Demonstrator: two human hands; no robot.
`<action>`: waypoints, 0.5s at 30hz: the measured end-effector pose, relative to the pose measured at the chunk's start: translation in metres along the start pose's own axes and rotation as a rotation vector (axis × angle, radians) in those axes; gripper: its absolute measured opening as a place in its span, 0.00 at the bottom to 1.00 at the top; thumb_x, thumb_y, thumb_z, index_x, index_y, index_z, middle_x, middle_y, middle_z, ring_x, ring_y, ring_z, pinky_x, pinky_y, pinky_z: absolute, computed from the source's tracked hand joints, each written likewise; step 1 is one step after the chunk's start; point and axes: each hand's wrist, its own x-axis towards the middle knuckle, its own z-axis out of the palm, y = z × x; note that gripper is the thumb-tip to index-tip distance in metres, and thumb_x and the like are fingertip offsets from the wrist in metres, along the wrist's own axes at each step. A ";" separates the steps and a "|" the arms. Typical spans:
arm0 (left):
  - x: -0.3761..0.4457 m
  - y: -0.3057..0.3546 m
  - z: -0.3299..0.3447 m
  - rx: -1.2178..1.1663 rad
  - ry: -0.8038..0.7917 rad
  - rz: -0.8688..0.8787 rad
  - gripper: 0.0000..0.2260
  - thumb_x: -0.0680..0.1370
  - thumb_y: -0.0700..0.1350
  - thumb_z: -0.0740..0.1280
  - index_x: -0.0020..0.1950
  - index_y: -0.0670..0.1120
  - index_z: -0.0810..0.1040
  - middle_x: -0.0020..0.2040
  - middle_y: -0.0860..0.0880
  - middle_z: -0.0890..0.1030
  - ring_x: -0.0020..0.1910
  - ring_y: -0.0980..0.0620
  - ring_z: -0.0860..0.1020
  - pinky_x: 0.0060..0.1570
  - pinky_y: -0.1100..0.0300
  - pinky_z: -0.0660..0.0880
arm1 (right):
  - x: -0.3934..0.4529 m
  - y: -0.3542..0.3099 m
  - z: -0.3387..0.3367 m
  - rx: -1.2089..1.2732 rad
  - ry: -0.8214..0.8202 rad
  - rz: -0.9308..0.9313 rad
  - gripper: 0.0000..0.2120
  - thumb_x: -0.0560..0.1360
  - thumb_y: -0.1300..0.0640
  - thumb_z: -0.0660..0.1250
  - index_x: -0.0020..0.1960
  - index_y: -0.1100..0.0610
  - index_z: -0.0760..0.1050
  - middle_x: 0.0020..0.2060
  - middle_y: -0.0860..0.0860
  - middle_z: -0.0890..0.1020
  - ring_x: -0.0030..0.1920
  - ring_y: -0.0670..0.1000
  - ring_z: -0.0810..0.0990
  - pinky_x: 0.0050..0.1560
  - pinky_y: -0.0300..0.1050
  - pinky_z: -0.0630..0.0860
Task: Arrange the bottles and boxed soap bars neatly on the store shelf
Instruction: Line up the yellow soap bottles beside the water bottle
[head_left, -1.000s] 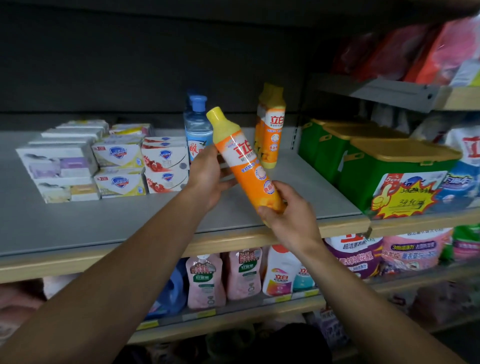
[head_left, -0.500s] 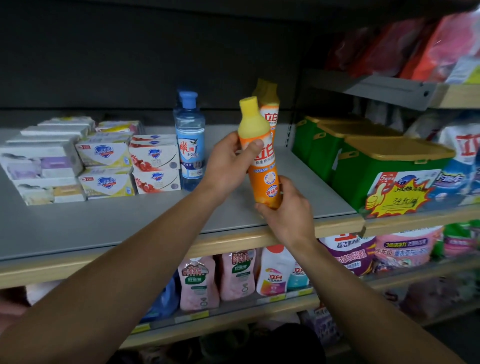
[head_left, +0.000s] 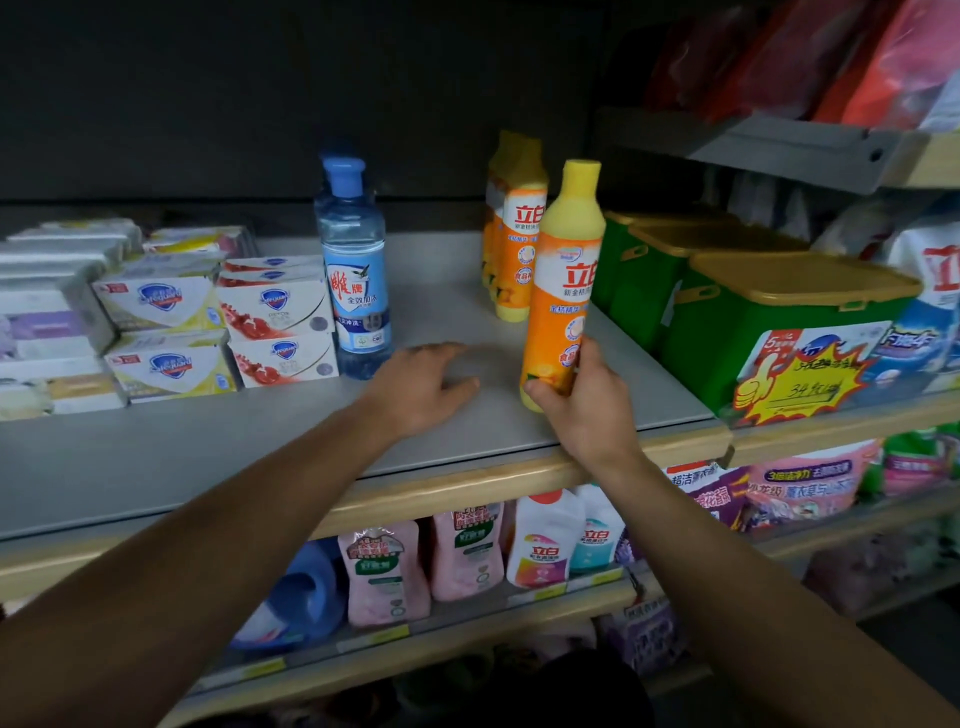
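My right hand (head_left: 584, 402) grips the base of an orange bottle with a yellow cap (head_left: 563, 275), upright near the front of the grey shelf (head_left: 156, 452). My left hand (head_left: 423, 382) lies beside it on the shelf, fingers relaxed, holding nothing. Further back stand two more orange bottles (head_left: 514, 234) close together. A clear blue bottle (head_left: 356, 270) stands left of my left hand, with another hidden behind it. Boxed soap bars (head_left: 275, 322) are stacked in rows at the left.
Green bins with yellow lids (head_left: 769, 312) fill the neighbouring shelf at the right. Pouches and bottles (head_left: 462, 551) line the lower shelf. An upper shelf edge (head_left: 779, 150) juts out at top right, holding red bags.
My left hand has let go of the orange bottle and dropped onto the shelf. My right hand has turned the bottle upright and moved it right and down onto the shelf.
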 end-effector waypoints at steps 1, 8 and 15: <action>-0.001 -0.006 0.005 0.044 -0.036 0.008 0.24 0.79 0.54 0.65 0.72 0.45 0.70 0.70 0.43 0.74 0.67 0.44 0.73 0.66 0.56 0.68 | 0.006 0.001 0.002 -0.007 -0.002 0.007 0.29 0.72 0.48 0.74 0.68 0.55 0.67 0.60 0.53 0.80 0.57 0.56 0.79 0.52 0.42 0.69; 0.001 -0.024 0.025 0.181 -0.091 0.028 0.28 0.78 0.63 0.56 0.74 0.51 0.68 0.75 0.48 0.67 0.74 0.49 0.63 0.73 0.54 0.59 | 0.061 0.009 0.020 -0.051 -0.014 0.044 0.28 0.73 0.49 0.73 0.68 0.57 0.68 0.62 0.55 0.79 0.60 0.59 0.77 0.53 0.45 0.68; 0.002 -0.026 0.025 0.137 -0.066 0.009 0.32 0.72 0.64 0.53 0.72 0.52 0.71 0.74 0.51 0.69 0.74 0.51 0.64 0.73 0.56 0.60 | 0.106 0.015 0.040 -0.018 -0.035 0.070 0.28 0.75 0.48 0.72 0.70 0.56 0.67 0.64 0.54 0.78 0.63 0.58 0.76 0.55 0.43 0.67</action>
